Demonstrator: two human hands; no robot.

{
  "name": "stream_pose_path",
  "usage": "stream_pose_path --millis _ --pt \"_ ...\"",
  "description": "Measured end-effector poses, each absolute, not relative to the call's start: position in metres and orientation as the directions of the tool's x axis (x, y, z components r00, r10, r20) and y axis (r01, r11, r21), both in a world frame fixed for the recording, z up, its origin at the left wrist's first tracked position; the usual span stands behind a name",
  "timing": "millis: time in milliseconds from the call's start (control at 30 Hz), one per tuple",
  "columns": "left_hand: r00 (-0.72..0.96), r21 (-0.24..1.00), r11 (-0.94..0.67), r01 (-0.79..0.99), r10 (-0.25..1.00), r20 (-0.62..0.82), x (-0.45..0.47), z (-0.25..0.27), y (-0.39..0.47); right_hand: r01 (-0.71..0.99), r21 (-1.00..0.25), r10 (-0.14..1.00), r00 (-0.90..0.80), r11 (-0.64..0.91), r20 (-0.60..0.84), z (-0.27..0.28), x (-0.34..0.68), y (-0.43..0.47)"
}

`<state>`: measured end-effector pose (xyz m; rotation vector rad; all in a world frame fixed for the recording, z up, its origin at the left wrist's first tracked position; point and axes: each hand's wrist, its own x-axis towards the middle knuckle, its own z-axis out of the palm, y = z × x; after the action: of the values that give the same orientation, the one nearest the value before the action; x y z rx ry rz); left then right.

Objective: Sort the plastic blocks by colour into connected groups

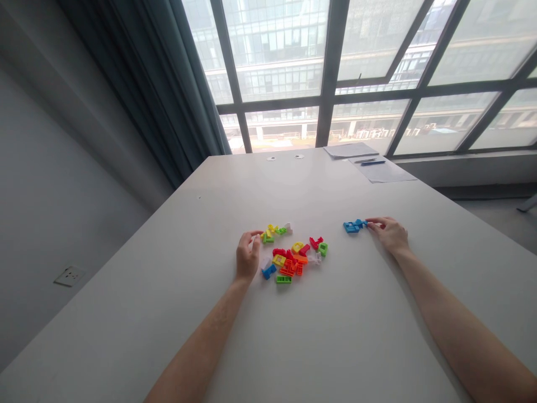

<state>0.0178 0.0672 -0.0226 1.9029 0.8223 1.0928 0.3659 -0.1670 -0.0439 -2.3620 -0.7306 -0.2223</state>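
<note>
On the table, a mixed pile of small plastic building blocks in red, orange, yellow, green, blue and clear lies in front of me. My left hand is at the pile's left side, fingers curled and pinched at a yellow block by the far edge. Green blocks and a clear one sit close to those fingertips. Further right, apart from the pile, my right hand pinches the right end of a small group of blue blocks resting on the table. The single blue pieces are too small to tell apart.
At the far right of the white table lie sheets of paper with a blue pen. Two round cable covers are set near the far edge. Beyond stand windows and a dark curtain; a wall socket is at left.
</note>
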Motion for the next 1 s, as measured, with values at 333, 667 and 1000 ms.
stream_pose_path --millis 333,667,1000 --pt "0.425 0.853 -0.493 0.171 0.818 0.387 0.019 -0.024 0.070 0.609 -0.564 0.412 0.793 -0.558 0.450 -0.043 0.362 -0.169" --pt "0.912 0.651 -0.693 0.309 0.409 0.003 -0.009 0.037 0.079 0.866 -0.414 0.569 0.498 -0.281 0.655 -0.019 0.288 -0.133" --pt "0.959 0.656 -0.706 0.267 0.264 -0.106 -0.016 0.026 0.082 0.930 -0.329 0.703 0.346 -0.167 0.622 -0.021 0.262 -0.131"
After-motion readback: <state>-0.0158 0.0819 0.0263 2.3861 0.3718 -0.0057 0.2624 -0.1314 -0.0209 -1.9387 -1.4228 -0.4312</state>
